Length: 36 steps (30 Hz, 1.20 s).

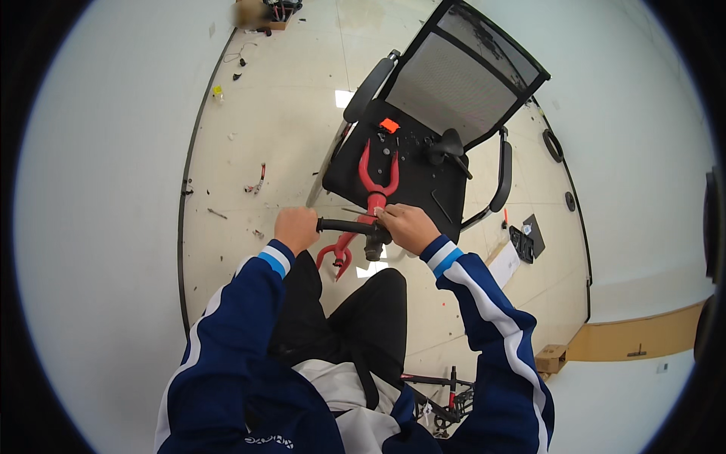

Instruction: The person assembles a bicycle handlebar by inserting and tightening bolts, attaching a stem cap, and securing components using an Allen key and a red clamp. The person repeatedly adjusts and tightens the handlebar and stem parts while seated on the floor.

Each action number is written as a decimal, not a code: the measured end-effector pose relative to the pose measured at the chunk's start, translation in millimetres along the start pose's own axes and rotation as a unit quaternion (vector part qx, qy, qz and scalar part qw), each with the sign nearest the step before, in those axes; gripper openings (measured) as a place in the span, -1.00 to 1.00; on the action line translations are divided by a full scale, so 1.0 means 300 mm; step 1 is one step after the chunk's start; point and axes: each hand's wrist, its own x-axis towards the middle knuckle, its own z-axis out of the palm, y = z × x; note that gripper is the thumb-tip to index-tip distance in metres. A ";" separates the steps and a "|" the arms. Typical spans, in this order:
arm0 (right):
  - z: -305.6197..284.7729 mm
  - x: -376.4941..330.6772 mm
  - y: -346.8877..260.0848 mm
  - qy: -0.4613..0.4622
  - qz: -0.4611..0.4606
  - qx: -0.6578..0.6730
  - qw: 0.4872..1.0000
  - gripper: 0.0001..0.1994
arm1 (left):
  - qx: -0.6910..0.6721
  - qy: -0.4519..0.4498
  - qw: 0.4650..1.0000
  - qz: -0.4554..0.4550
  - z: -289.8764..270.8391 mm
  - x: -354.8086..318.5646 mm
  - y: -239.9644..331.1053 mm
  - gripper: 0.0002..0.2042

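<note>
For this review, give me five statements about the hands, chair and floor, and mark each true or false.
1. The left hand grips the end of the black handlebar. True.
2. The fork prongs over the chair seat are blue. False: the fork is red.
3. A black saddle lies on the chair seat. True.
4. The chair has no armrests. False: it has two black armrests.
5. A bicycle frame shows at the picture's upper left. False: it shows at the lower right.
</note>
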 end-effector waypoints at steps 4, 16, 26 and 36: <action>-0.021 0.002 -0.002 -0.016 0.026 0.033 0.999 -0.78 | -0.003 -0.005 1.000 0.004 -0.008 0.000 -0.006 -0.86; -0.029 0.020 -0.049 -0.006 0.185 0.084 0.979 -0.84 | -0.017 -0.010 1.000 -0.007 0.009 0.004 -0.003 -0.86; -0.015 0.057 -0.028 0.055 0.303 0.357 0.882 -0.82 | 0.022 0.003 1.000 0.007 -0.003 0.026 -0.039 -0.86; -0.016 0.059 -0.032 0.045 0.273 0.361 0.890 -0.83 | 0.027 0.017 0.999 0.014 -0.003 0.021 -0.042 -0.88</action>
